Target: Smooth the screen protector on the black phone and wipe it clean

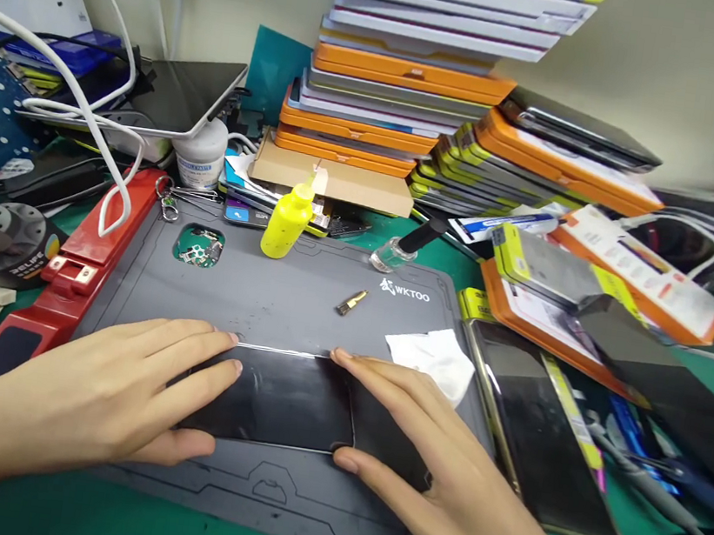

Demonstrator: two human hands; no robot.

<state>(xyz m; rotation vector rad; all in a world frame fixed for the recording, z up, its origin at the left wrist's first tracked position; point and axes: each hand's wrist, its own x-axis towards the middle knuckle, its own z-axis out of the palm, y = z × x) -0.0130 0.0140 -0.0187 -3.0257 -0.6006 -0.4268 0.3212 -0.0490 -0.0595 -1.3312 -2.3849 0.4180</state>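
Note:
A black phone screen (287, 399) lies lengthwise across the grey work mat (288, 293), its glossy face up. My left hand (124, 382) grips the left end, with fingertips at the far edge and on the face and the thumb along the near edge. At the right end, my right hand (449, 468) pinches the screen between fingers on the far edge and a thumb on the near edge. A second dark flat panel (383, 429) shows beneath my right palm; whether it joins the screen I cannot tell. Beyond lie a small brush head (352, 302) and a white wipe (433, 361).
A yellow bottle (287, 221) and a clear bottle with black cap (403, 245) stand at the mat's back. Left is a red tool (71, 265); right, a dark phone (546, 433). Stacked orange boxes (402, 70) rise behind. A white cable (80, 95) hangs upper left.

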